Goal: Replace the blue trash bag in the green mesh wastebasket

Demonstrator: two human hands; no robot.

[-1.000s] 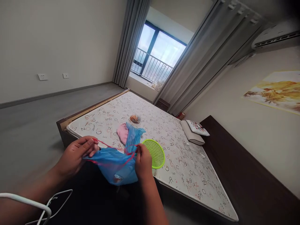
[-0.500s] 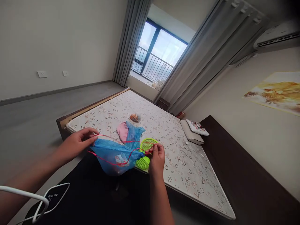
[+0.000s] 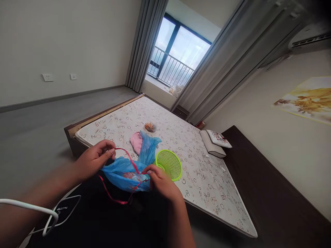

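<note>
A blue plastic bag (image 3: 121, 179) with a red drawstring (image 3: 133, 162) hangs between my hands, over my lap. Crumpled contents show through its loose mouth; I cannot make out what they are. My left hand (image 3: 99, 156) pinches the drawstring at the bag's left side. My right hand (image 3: 161, 181) is closed on the string at the right side, and a slack red loop droops below. Just beyond the right hand, a green mesh basket (image 3: 169, 164) lies tilted on the mattress (image 3: 201, 182).
On the mattress lie a second blue bag (image 3: 148, 146), a pink cloth-like item (image 3: 136, 142) and a clear bag with orange-brown contents (image 3: 150, 127). Pillows (image 3: 213, 143) rest by the dark headboard (image 3: 248, 165). A white cable (image 3: 28, 205) crosses the lower left.
My right hand has moved left and inward, bringing the string ends closer together. The bag has slackened, and more of the green basket shows.
</note>
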